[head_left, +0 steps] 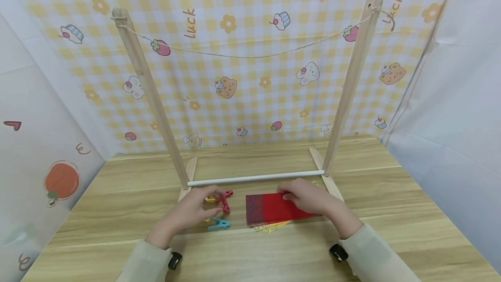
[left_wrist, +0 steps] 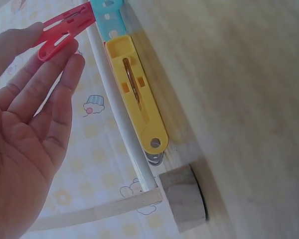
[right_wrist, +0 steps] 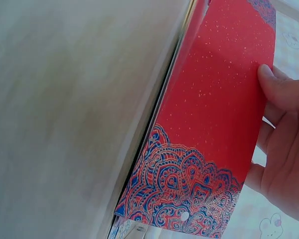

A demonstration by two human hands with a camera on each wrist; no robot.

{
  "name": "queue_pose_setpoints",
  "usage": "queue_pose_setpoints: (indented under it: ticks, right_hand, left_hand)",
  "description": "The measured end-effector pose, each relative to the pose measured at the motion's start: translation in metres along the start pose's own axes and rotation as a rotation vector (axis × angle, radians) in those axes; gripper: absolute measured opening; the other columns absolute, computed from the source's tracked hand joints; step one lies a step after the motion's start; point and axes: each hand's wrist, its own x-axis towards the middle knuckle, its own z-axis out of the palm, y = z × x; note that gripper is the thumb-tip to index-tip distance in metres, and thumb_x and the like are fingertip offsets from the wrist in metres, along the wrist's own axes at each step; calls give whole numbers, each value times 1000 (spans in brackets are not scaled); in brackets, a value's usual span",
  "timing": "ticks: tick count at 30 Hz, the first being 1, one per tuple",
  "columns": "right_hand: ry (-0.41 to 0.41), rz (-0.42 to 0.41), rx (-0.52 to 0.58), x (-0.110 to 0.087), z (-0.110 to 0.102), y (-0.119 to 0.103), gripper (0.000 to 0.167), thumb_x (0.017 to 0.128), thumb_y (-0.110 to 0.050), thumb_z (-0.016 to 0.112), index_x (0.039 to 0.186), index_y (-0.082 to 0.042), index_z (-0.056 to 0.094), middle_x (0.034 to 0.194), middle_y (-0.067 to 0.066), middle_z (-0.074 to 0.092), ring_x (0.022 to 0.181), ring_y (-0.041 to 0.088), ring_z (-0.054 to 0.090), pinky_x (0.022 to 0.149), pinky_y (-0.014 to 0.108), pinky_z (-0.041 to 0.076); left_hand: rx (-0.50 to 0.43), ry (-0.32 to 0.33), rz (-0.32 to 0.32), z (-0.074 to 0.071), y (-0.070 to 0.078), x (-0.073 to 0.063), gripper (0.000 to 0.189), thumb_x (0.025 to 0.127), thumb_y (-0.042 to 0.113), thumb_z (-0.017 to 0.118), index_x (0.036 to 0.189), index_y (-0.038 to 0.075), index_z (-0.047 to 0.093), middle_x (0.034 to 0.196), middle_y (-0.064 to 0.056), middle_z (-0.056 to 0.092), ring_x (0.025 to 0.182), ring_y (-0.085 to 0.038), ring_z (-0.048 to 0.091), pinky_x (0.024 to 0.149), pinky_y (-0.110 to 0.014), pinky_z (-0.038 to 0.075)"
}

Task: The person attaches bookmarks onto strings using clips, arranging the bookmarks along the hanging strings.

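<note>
Between thumb and fingers, my left hand [head_left: 192, 208] pinches a red clothespin [left_wrist: 67, 27]. Close by lie a yellow clothespin [left_wrist: 134, 94] and a light blue clothespin [head_left: 219, 224]. My right hand [head_left: 305, 196] holds a long red card [right_wrist: 214, 94] by one edge, its thumb on the near face and the other fingers behind. Blue paisley patterns decorate both ends of this card, and a small hole is punched near one end. Yellow patterned cards [head_left: 275, 227] stick out from under the red card in the head view.
Beyond the hands stands a wooden frame with a left post [head_left: 150, 90] and a right post [head_left: 352, 86]. A sagging string [head_left: 246, 57] joins their tops, and a white rod [head_left: 254, 178] links the bases. A checked cloth [head_left: 250, 112] hangs behind the wooden table [head_left: 250, 256].
</note>
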Motion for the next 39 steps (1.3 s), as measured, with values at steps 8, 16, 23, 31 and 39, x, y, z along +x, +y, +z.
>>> queue_pose_setpoints:
  ticks: [8, 16, 23, 31, 39]
  right_hand:
    - [29, -26, 56, 0, -1, 2, 10, 97, -6, 61, 96, -14, 68, 81, -8, 64, 72, 1, 50, 69, 22, 49]
    - [39, -4, 157, -1, -1, 0, 7, 96, -10, 64, 98, -15, 68, 87, -8, 67, 78, 2, 55, 73, 23, 51]
    - [54, 2, 223, 1, -3, -2, 4, 96, -13, 66, 97, -14, 68, 87, -7, 68, 83, 3, 59, 78, 24, 53]
    - [90, -12, 265, 0, -6, -5, 5, 95, -13, 66, 99, -15, 69, 90, -7, 70, 87, 4, 63, 77, 25, 52]
    - [135, -15, 276, -4, -10, -4, 4, 96, -14, 66, 99, -15, 68, 89, -7, 70, 87, 6, 63, 77, 25, 52]
  left_hand:
    - [-25, 12, 1, -5, 3, -6, 34, 90, 13, 73, 123, 6, 65, 106, -4, 74, 102, -29, 68, 76, -20, 57]
    - [43, 80, 19, -10, 7, -14, 31, 91, 14, 72, 121, 7, 67, 108, -2, 74, 99, -24, 70, 77, -30, 59]
    - [24, 108, 27, -15, 11, -17, 32, 90, 14, 72, 121, 8, 67, 110, -5, 74, 99, -29, 70, 76, -29, 60]
    - [56, 134, 78, -18, 18, -15, 38, 90, 14, 73, 126, 6, 63, 114, -10, 74, 102, -26, 71, 77, -35, 61]
    - [131, 145, 137, -19, 26, -9, 29, 90, 14, 73, 119, 11, 67, 105, 2, 75, 97, -21, 71, 74, -30, 58]
